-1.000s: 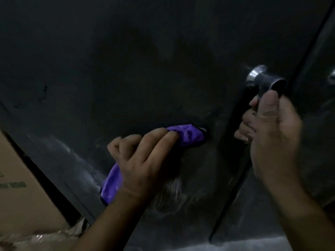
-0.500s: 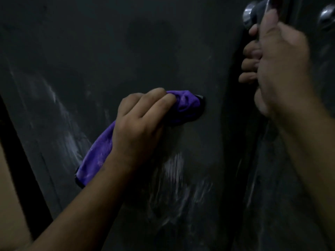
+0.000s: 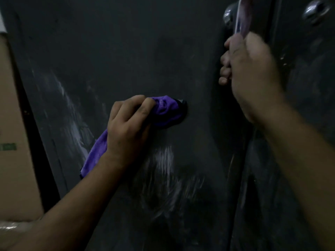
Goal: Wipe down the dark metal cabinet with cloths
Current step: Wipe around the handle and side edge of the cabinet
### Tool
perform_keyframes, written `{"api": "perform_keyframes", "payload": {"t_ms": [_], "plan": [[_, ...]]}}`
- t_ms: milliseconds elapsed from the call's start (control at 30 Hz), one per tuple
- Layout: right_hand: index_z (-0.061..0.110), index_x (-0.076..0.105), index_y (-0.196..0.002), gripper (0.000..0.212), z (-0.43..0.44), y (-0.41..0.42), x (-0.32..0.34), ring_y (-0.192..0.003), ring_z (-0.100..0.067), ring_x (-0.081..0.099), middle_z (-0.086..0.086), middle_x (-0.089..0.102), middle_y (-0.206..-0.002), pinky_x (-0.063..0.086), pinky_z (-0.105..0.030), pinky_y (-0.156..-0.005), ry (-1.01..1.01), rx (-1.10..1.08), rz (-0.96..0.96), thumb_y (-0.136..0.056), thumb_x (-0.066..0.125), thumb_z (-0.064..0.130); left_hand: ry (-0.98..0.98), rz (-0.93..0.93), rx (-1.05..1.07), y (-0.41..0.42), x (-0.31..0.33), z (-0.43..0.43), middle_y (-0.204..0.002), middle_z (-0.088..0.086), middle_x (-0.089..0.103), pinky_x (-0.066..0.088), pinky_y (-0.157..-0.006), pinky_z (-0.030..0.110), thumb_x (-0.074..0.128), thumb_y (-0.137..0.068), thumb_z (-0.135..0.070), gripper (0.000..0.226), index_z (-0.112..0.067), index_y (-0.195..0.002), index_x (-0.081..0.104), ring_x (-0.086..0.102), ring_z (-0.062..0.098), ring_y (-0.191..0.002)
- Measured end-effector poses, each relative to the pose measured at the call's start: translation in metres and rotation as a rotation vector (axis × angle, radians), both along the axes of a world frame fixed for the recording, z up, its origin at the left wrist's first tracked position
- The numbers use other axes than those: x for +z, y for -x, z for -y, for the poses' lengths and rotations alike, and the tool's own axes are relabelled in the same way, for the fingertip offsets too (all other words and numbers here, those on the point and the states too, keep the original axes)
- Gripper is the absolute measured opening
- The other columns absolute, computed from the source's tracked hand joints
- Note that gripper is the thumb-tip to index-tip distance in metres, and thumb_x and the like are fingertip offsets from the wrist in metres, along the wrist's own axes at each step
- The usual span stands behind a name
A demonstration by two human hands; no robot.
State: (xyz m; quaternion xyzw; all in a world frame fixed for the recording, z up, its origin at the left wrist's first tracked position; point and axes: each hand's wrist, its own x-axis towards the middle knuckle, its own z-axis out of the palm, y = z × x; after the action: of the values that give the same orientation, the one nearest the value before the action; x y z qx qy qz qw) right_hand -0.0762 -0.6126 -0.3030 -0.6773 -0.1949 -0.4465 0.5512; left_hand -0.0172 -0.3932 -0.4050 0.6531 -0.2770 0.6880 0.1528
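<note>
Purple cloth (image 3: 166, 111) bunched against the dark metal cabinet (image 3: 126, 51) door.
My left hand (image 3: 126, 127) has its fingers curled tight round the cloth and holds it flat to the middle of the door, just above pale smears (image 3: 165, 158). My right hand (image 3: 253, 75) is curled at the door's right edge, just below a silver knob (image 3: 228, 14); blur hides whether it grips anything. A cardboard box (image 3: 16, 124) stands at the left.

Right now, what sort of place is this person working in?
Probably a storeroom or back room, though little shows. A smeared dark metal cabinet with plain metal knobs fills the view, a cardboard box stands close beside it, and the light is dim.
</note>
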Motion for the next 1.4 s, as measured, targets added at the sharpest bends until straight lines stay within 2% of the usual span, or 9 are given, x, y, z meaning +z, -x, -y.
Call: {"api": "perform_keyframes", "payload": {"t_ms": [167,300,433,600,767,867,1000,1167,1400], "plan": [[0.006,0.054,-0.103,0.028,0.020,-0.002,-0.043,-0.064,-0.007,0.056,0.005,0.056,-0.072,0.044,-0.020,-0.057,0.314,-0.227,0.061,-0.108,0.039,0.029,-0.005,-0.045,0.011,0.011,0.005,-0.001,-0.103,0.015,0.065,0.028,-0.090,0.012,0.072,-0.087,0.002,0.021,0.000,-0.108,0.068,0.056,0.027,-0.084],[0.015,0.052,-0.111,0.014,0.028,-0.010,-0.050,-0.073,-0.002,0.059,0.008,0.058,-0.076,0.046,-0.014,-0.065,0.348,-0.148,0.143,-0.108,0.041,0.023,0.018,-0.026,0.015,0.014,0.003,0.008,-0.101,0.015,0.065,0.028,-0.090,0.011,0.071,-0.089,-0.001,0.023,-0.004,-0.111,0.066,0.053,0.026,-0.086],[0.019,0.048,-0.139,0.035,0.032,-0.019,-0.101,-0.084,-0.002,0.057,0.006,0.057,-0.088,0.044,-0.011,-0.078,0.335,-0.179,0.255,-0.105,0.048,0.026,0.061,-0.010,0.018,0.015,-0.026,0.022,-0.097,0.016,0.067,0.028,-0.090,0.011,0.073,-0.085,0.002,0.020,0.001,-0.105,0.072,0.056,0.029,-0.085],[0.020,0.061,-0.132,0.042,0.024,-0.021,-0.197,-0.111,-0.017,0.047,-0.003,0.054,-0.117,0.029,-0.027,-0.096,0.712,-0.386,0.278,-0.095,0.054,0.037,0.112,-0.038,-0.023,0.017,-0.087,0.037,-0.099,0.011,0.065,0.031,-0.088,0.012,0.068,-0.090,-0.005,0.018,-0.002,-0.107,0.073,0.054,0.022,-0.089],[0.018,0.054,-0.138,0.051,0.027,-0.012,-0.231,-0.124,-0.020,0.046,-0.003,0.056,-0.130,0.023,-0.037,-0.114,0.818,-0.358,0.234,-0.092,0.058,0.040,0.279,-0.186,-0.129,0.035,-0.122,0.056,-0.104,-0.003,0.057,0.041,-0.084,0.019,0.065,-0.087,-0.007,0.026,-0.010,-0.112,0.071,0.051,0.010,-0.096],[0.017,0.055,-0.137,0.050,0.036,0.002,-0.239,-0.127,-0.023,0.049,-0.005,0.057,-0.133,0.030,-0.042,-0.114,0.881,-0.308,0.188,-0.090,0.057,0.033,0.406,-0.345,-0.232,0.056,-0.137,0.068,-0.097,0.008,0.064,0.043,-0.081,0.016,0.059,-0.084,-0.009,0.025,-0.005,-0.105,0.072,0.055,0.012,-0.092],[0.014,0.053,-0.138,0.053,0.044,0.042,-0.233,-0.128,-0.031,0.050,-0.009,0.055,-0.137,0.039,-0.052,-0.106,1.070,-0.329,0.121,-0.088,0.049,0.034,0.510,-0.482,-0.496,0.114,-0.172,0.076,-0.080,0.004,0.062,0.051,-0.075,0.040,0.055,-0.081,-0.006,0.012,-0.006,-0.085,0.066,0.055,0.014,-0.082],[0.036,0.042,-0.146,0.060,0.054,0.149,-0.227,-0.131,-0.027,0.043,0.000,0.049,-0.146,0.037,-0.047,-0.108,1.392,-0.424,-0.097,-0.087,0.049,0.048,0.751,-0.603,-0.665,0.223,-0.212,0.053,-0.074,-0.005,0.061,0.047,-0.066,0.019,0.058,-0.087,0.000,0.014,-0.010,-0.082,0.068,0.054,0.003,-0.071],[0.035,0.041,-0.147,0.058,0.070,0.243,-0.235,-0.137,-0.025,0.036,0.002,0.042,-0.153,0.033,-0.044,-0.108,1.194,-0.495,-0.287,-0.092,0.056,0.044,0.866,-0.808,-0.465,0.305,-0.188,0.049,-0.077,-0.009,0.058,0.040,-0.058,0.003,0.064,-0.089,-0.002,0.012,-0.011,-0.096,0.062,0.054,0.003,-0.069]]}}
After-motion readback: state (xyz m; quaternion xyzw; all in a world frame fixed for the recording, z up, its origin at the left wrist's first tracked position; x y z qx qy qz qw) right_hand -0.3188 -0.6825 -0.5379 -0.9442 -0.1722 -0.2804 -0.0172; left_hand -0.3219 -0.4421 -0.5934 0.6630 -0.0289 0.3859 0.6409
